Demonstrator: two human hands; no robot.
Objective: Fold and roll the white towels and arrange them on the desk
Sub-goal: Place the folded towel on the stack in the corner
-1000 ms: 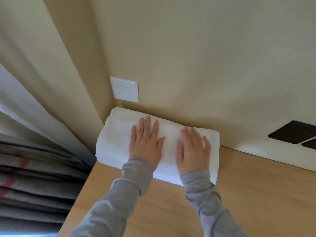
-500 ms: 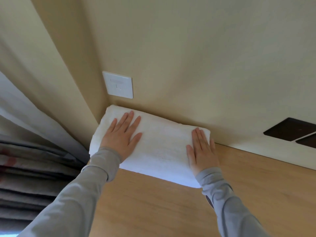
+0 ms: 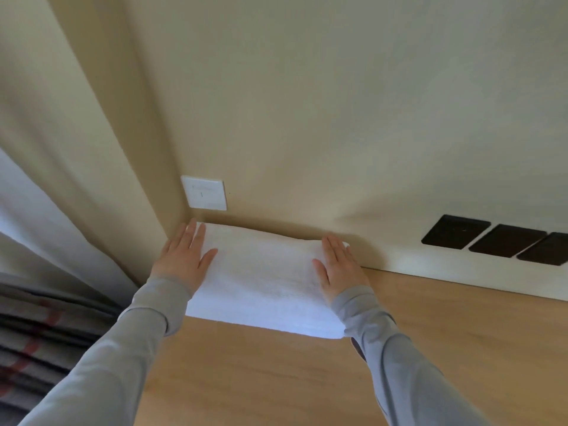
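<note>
Towel: a folded white terry-cloth towel (image 3: 261,281) lies on the light wooden desk top (image 3: 445,348), tucked into the back left corner where the cream wall (image 3: 338,103) turns. Its far edge runs along the foot of the wall; its near edge faces the person.

Left hand: the left hand (image 3: 183,261) lies flat on the towel's left end, palm down, fingers (image 3: 192,233) straight and close together, pointing at the wall, thumb spread toward the middle. It presses on the cloth and grips nothing.

Right hand: the right hand (image 3: 339,267) lies flat on the towel's right end in the same way, fingers (image 3: 333,245) stretched toward the wall, thumb out to the inside, nothing clasped.

Sleeves: both forearms are in grey long sleeves (image 3: 396,364), reaching in from the near edge.

Wall: a white square switch plate (image 3: 204,193) sits just above the towel's left end. Further right, well apart from the towel, three dark rectangular panels (image 3: 504,244) are set in a row low on the wall.

Left side: pale curtain fabric (image 3: 46,195) hangs beside the corner, with grey pleated cloth crossed by red stripes (image 3: 37,339) below it.
</note>
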